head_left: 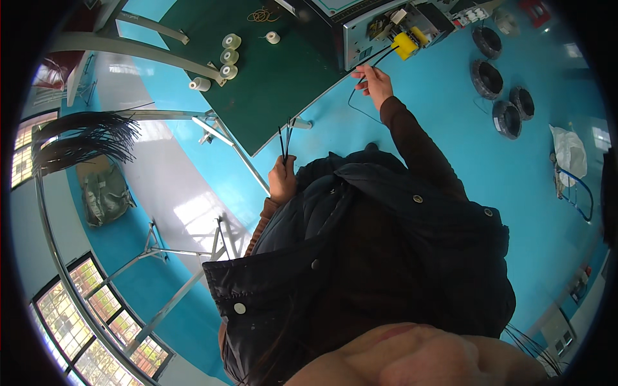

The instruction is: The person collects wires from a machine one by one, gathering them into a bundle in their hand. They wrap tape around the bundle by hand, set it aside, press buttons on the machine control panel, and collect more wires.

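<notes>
My left hand (282, 182) is closed around a few short black cables (288, 138), whose ends stick up in front of my jacket near the table's edge. Farther forward on the right, my right hand (378, 87) pinches a thin black cable (351, 95). This cable bends down below my fingers, and black lines run from beside them up to a yellow part (404, 46) on the machine (360, 46). Where exactly the cable enters the machine is too small to make out.
On the green table (283, 90) stand several rolls of clear tape (230, 56) and a loose tan loop (261, 15). Black cable coils (486, 79) lie on the blue floor at right. A bundle of black cables (96, 138) hangs over a metal rack (48, 225) at left.
</notes>
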### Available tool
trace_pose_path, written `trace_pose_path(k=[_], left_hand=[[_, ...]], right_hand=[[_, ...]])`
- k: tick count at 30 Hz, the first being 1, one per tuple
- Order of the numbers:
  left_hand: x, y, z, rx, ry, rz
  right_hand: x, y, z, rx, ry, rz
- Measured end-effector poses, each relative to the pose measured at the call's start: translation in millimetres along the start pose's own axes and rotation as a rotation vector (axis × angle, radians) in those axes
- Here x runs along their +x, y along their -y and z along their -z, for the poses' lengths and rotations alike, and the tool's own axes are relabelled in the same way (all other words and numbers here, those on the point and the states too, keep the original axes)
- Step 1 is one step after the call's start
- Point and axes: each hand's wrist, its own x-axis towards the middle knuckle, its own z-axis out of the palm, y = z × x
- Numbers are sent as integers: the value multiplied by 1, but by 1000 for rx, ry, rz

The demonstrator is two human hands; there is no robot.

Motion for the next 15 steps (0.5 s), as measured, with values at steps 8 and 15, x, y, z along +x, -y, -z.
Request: trace_pose_path(k=[8, 15], left_hand=[[2, 2, -4, -19, -36, -86], [6, 1, -4, -18, 5, -46]], right_hand=[[0, -3, 3, -23, -26, 25], [4, 1, 5, -37, -63, 65]])
